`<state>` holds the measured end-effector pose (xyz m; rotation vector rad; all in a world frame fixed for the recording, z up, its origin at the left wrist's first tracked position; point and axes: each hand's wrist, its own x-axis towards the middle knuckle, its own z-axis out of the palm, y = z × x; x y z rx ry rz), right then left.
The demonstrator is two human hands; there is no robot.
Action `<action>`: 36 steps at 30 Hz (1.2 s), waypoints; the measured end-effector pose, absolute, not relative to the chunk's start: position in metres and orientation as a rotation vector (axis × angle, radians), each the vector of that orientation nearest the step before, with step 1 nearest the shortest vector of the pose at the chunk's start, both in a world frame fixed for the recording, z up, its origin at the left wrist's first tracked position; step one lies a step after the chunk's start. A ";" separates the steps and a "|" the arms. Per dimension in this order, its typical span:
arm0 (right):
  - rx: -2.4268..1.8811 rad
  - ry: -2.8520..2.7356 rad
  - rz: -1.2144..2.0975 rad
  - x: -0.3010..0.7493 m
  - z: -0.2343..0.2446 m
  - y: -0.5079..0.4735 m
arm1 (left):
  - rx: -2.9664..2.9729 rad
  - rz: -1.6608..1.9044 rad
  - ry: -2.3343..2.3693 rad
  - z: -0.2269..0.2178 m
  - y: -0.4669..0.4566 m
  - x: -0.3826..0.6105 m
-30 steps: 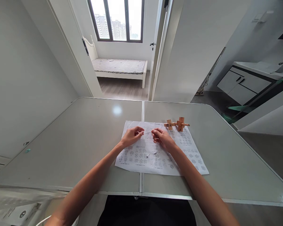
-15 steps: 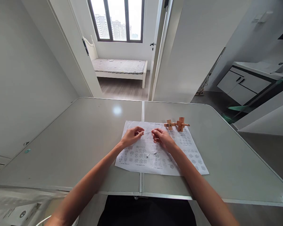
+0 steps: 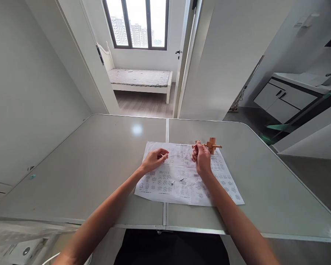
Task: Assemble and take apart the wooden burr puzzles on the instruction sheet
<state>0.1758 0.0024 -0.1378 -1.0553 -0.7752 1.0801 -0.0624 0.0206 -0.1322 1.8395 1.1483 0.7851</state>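
A printed instruction sheet [image 3: 179, 195] with rows of small diagrams lies creased on the table. My left hand [image 3: 155, 159] hovers over its upper left part, fingers curved and thumb apart, with nothing visible in it. At the sheet's upper right is a small wooden cross-shaped puzzle [image 3: 194, 146], mostly covered by my right hand [image 3: 202, 157]. The right fingers are pinched together over it; what lies between the fingertips is hidden. Beside it stands a larger wooden cross-shaped puzzle [image 3: 212, 146]. Two small silvery pieces, one a twisted-looking bit [image 3: 173, 183], rest on the sheet's lower middle.
The grey table [image 3: 99, 154] has a metal seam [image 3: 164, 215] down its middle and raised light edging. A teal spot [image 3: 32, 177] is at its left edge. Beyond stand a bed [image 3: 140, 78] and a window. A sink cabinet [image 3: 287, 96] is at the right.
My right hand has moved right and slightly up from the sheet's middle to the smaller wooden puzzle, now covering most of it. My left hand has stayed in place.
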 end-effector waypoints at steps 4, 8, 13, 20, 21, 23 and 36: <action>-1.130 -0.703 0.790 0.191 -0.139 0.008 | 1.840 0.788 1.141 -0.135 0.022 -0.063; -1.181 -0.574 0.675 0.210 -0.145 0.016 | 1.843 0.779 1.139 -0.135 0.023 -0.063; -1.206 -0.505 0.652 0.228 -0.155 0.023 | 1.828 0.778 1.127 -0.134 0.022 -0.063; -1.250 -0.381 0.709 0.242 -0.163 0.030 | 1.831 0.776 1.126 -0.137 0.023 -0.064; -1.251 -0.358 0.707 0.243 -0.164 0.031 | 1.831 0.775 1.127 -0.137 0.023 -0.064; -1.244 -0.323 0.703 0.245 -0.164 0.033 | 1.832 0.772 1.130 -0.137 0.023 -0.064; -1.226 -0.637 0.423 0.225 -0.137 0.018 | 1.858 0.776 1.136 -0.139 0.023 -0.064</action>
